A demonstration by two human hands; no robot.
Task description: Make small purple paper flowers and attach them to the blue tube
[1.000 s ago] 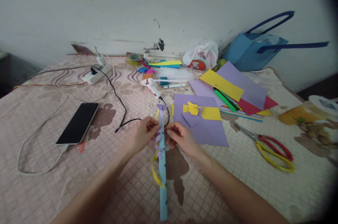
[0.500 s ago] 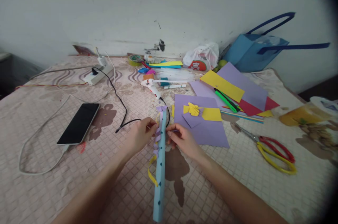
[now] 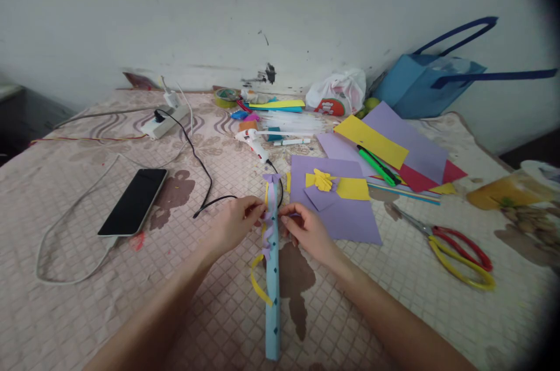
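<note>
A long light-blue folded paper stick (image 3: 272, 324) with dark diamond marks lies lengthwise on the table between my hands. A wavy purple paper strip (image 3: 268, 237) runs along its upper left side, and a thin yellow paper strip (image 3: 256, 280) loops out lower down. My left hand (image 3: 240, 220) is closed in a pinch at the stick's left edge, on the purple strip. From the other side, my right hand (image 3: 305, 226) has its curled fingertips against the stick's right edge. The purple strip's top end spreads over the far end of the stick.
Right of my hands lie purple paper (image 3: 350, 225) with yellow pieces, a green cutter (image 3: 378, 167) and scissors (image 3: 441, 242). A white glue gun (image 3: 254, 144) is beyond the stick; its black cord passes nearby. A phone (image 3: 133, 202) and a power strip (image 3: 164, 123) are at left.
The stick has turned slightly, and the upper part of the purple strip now lies more over its front. Both hands keep almost the same place. The whole view has shifted a little.
</note>
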